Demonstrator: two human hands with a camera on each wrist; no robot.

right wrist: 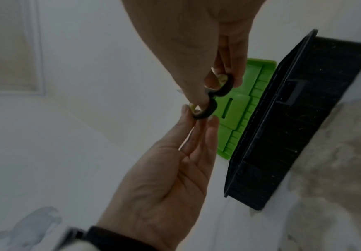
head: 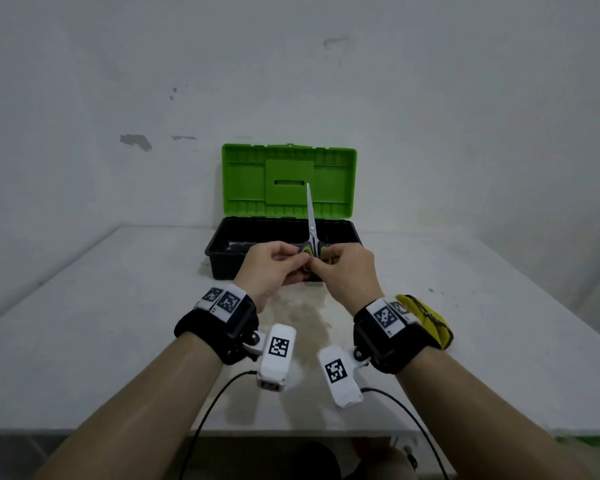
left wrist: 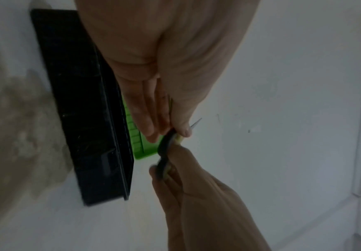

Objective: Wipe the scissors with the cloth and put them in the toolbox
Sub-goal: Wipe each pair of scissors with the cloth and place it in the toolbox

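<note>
The scissors (head: 311, 216) stand upright over the toolbox's front edge, silver blades together and pointing up. My left hand (head: 300, 258) pinches the left black-and-green handle loop (right wrist: 205, 112). My right hand (head: 322, 263) pinches the right loop (right wrist: 223, 86). The toolbox (head: 219, 249) is open just behind my hands, a black tray with its green lid (head: 288, 181) raised against the wall. A yellow cloth (head: 428, 322) lies crumpled on the table beside my right wrist, and neither hand touches it. In the left wrist view only the blade tip (left wrist: 196, 122) shows past my thumb.
The white table (head: 101, 306) has a brownish stain (head: 309, 317) in front of the toolbox. A white wall stands right behind the toolbox. The table's front edge (head: 118, 432) is near my elbows, and cables hang from the wrist cameras.
</note>
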